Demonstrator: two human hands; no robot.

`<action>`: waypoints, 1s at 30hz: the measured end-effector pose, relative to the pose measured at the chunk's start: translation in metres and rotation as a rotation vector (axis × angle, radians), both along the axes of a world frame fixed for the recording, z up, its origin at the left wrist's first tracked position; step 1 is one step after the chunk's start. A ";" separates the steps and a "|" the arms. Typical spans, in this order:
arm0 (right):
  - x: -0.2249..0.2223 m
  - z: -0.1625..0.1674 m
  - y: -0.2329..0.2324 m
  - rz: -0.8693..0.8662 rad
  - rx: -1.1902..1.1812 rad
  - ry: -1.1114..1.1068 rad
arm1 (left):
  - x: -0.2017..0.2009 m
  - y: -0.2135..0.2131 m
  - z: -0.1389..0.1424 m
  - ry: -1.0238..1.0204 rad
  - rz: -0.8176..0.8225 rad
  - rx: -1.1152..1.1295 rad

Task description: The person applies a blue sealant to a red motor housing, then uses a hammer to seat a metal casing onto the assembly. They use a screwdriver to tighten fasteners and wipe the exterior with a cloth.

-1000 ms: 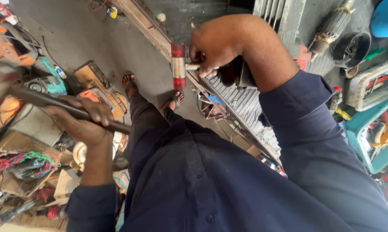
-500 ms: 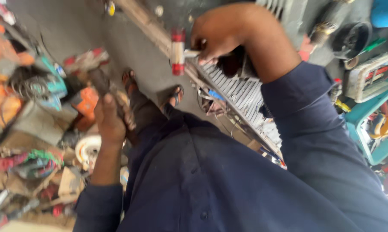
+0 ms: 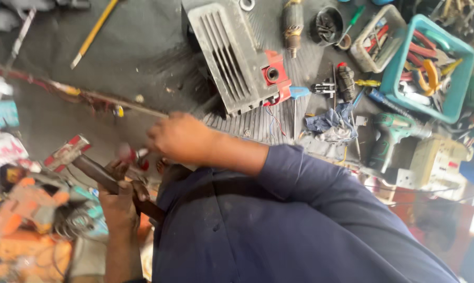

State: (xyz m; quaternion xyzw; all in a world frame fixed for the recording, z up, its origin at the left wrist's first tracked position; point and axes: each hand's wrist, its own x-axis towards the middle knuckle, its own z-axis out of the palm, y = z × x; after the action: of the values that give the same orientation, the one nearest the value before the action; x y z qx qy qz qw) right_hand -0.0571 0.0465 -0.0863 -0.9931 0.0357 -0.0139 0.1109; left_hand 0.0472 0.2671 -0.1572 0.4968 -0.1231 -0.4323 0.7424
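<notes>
**Two hands, one hammer, one small red part**

Two things were in hand at the edge of the dark, ribbed rubber mat. A small red part, blurred and too indistinct to identify, sat just left of the right hand, whose fingers were curled shut around it or around something joined to it; which one could not be told. The hammer lay below and to the left of that part, its long axis slanting from the red-and-grey metal head at upper left down to the dark wooden handle at lower right. The left hand was clenched firmly round the handle's middle. The hammer head was near the red part but apart from it, and the right hand was the closer of the two to the part.

Further out on the mat rested a grey, slotted metal housing with a red plastic block at its corner, a crumpled blue rag, a green cordless drill and a teal plastic bin of pliers.
</notes>
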 end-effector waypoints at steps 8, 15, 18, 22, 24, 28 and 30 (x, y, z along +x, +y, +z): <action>0.006 0.012 0.043 -0.059 0.086 -0.285 | 0.080 0.001 -0.016 -0.300 -0.361 -0.001; -0.033 0.054 0.030 -0.736 -0.104 -0.414 | 0.118 0.002 -0.007 -0.390 -0.375 0.198; -0.066 0.055 0.007 -1.050 -0.114 -0.296 | 0.129 -0.006 0.001 -0.305 -0.398 0.143; -0.085 0.040 -0.011 -1.186 0.044 -0.179 | 0.144 -0.023 0.007 -0.232 -0.412 0.148; -0.088 0.036 -0.015 -1.196 0.076 -0.172 | 0.154 -0.030 0.007 -0.228 -0.451 0.161; -0.086 0.038 -0.020 -1.143 -0.070 -0.146 | 0.171 -0.041 0.006 -0.281 -0.503 0.228; -0.083 0.041 -0.021 -1.139 -0.106 -0.156 | 0.178 -0.045 0.007 -0.312 -0.511 0.233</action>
State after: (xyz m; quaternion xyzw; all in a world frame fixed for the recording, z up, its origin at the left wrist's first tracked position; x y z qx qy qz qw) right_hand -0.1398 0.0255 -0.0458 -0.8174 0.5558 -0.1465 0.0383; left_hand 0.2252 0.2218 -0.1503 0.5917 -0.3060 -0.5345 0.5201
